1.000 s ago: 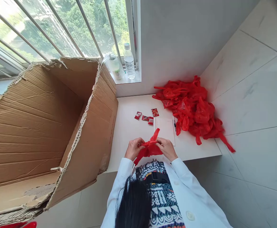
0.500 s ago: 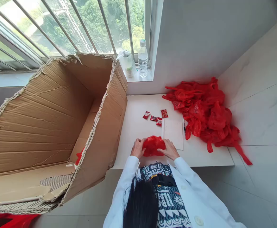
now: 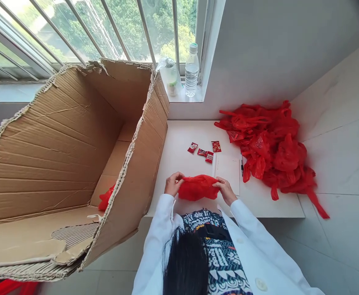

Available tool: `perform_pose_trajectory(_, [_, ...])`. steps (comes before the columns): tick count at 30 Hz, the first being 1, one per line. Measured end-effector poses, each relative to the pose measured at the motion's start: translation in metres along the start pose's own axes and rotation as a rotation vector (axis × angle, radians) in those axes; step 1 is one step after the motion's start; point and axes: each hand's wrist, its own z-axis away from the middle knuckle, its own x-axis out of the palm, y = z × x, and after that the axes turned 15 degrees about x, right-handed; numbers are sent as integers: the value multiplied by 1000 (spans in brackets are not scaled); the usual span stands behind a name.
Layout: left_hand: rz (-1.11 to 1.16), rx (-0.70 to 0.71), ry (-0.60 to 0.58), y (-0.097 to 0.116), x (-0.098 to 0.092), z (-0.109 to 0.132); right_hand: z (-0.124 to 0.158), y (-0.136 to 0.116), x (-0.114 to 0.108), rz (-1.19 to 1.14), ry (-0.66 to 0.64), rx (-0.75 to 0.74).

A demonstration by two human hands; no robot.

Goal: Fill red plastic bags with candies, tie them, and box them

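Note:
A red plastic bag [image 3: 198,189] is stretched between my two hands, just above the near edge of the white table [image 3: 179,143]. My left hand [image 3: 173,183] pinches its left upper corner, and my right hand [image 3: 226,190] grips the right upper corner. What the bag contains, if anything, cannot be seen. Beyond it lie several small red packets [image 3: 209,157]. A white paper sheet [image 3: 228,170] rests near my right hand, with a dark pen [image 3: 242,167] along its right side.
A big heap of red plastic bags [image 3: 268,147] covers the table's right side. On the left stands a large open cardboard box [image 3: 139,164] with a red bag [image 3: 106,198] inside. A water bottle [image 3: 192,71] and a bagged cup [image 3: 171,80] stand on the windowsill.
My hands have moved apart, pulling the bunched red bag out wider and flatter. The view has shifted slightly, and more of the red bag inside the box shows.

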Motion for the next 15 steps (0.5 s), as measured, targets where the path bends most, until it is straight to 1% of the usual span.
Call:
perform_pose_trajectory(3, [142,46,28,-2,-10,7,10,0,-7,-40,-55,-26])
perform_pose_trajectory(5, [191,80,16,2,-8,9,14,-7,-5,-33,-92,-57])
perform_pose_trajectory(7, [193,110,-21,8,-3,8,13,-18,1,-4,-91,-84])
perform_pose_trajectory(9, [146,141,-69,14,2,9,11,-30,8,26,-40,-98])
perform_pose_trajectory(11, [74,168,-103,19,2,11,8,-39,12,37,31,-103])
perform_pose_trajectory(13, [12,191,-110,24,-2,16,9,-43,11,38,87,-109])
perform_pose_trajectory(15, [-18,217,-101,28,-9,21,11,-42,5,35,128,-110])
